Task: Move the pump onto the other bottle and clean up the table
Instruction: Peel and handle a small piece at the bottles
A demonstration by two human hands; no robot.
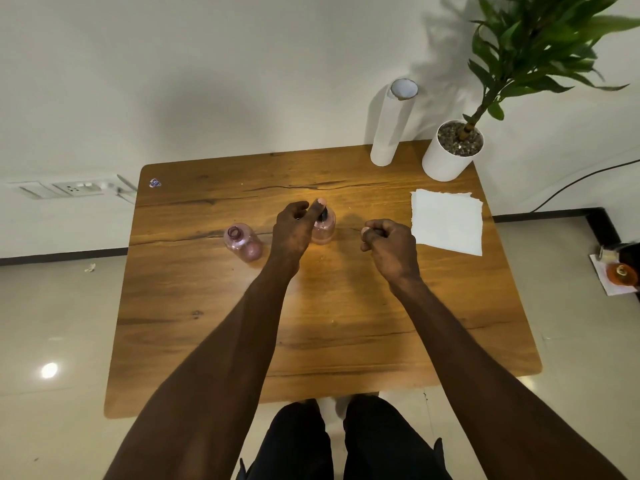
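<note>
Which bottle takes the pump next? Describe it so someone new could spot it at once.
Start at the wooden table and look near its middle, where two small pink bottles stand side by side. The one wanted is the open bottle on the left, standing clear of the left hand. Its neck is bare, while the bottle with the pump has a dark top under that hand.

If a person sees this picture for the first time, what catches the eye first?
Two bare arms reach over the wooden table; the left hand is at the black pump of a pink bottle at the centre. An open pink bottle stands to its left, a white paper sheet lies right.
</note>
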